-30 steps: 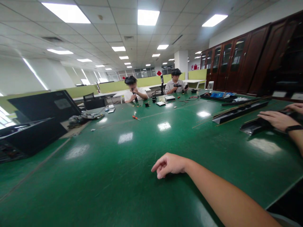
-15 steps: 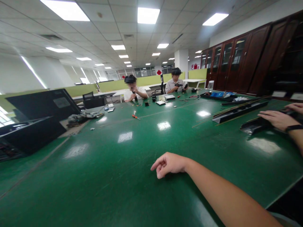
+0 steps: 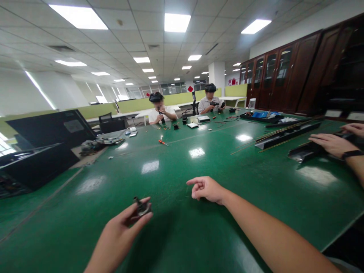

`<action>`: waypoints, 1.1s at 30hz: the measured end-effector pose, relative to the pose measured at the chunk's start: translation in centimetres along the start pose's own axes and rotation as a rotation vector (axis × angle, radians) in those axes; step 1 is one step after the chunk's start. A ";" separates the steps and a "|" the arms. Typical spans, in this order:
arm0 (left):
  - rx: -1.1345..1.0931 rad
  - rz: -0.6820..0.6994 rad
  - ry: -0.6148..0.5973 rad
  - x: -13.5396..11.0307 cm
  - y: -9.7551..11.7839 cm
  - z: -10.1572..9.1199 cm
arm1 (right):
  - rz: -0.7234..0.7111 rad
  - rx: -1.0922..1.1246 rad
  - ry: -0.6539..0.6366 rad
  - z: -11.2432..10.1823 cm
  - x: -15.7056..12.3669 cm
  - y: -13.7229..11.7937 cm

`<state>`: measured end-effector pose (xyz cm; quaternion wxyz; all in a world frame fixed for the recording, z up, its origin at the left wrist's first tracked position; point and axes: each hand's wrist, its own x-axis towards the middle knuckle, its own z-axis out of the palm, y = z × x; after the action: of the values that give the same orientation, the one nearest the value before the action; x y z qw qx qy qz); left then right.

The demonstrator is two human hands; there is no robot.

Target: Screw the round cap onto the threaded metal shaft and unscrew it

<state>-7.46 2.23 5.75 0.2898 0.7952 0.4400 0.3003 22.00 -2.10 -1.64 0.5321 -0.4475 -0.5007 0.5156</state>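
My left hand is in at the lower middle of the head view, above the green table. Between its thumb and fingers it pinches a small dark metal part with a short round stub sticking up; its exact kind is not clear. To the right, my right hand is held over the table with the index finger stretched out to the left. Its other fingers curl loosely, and nothing shows in them. The two hands are apart.
An orange screwdriver lies farther back on the green table. At left stands an open black case. Another person's hand rests on a black metal channel at right. Two people sit across the table.
My left hand has come into view from below, holding the small metal part. My right hand has shifted slightly up and to the right, its index finger straighter.
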 end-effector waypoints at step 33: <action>-0.185 0.253 -0.136 5.4 -0.8 10.9 | -0.151 -0.630 0.144 1.3 -0.7 0.1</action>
<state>2.43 5.22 -0.73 0.3509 0.8326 0.2861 0.3191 20.73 -2.89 -1.63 0.4384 -0.5869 -0.6285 0.2614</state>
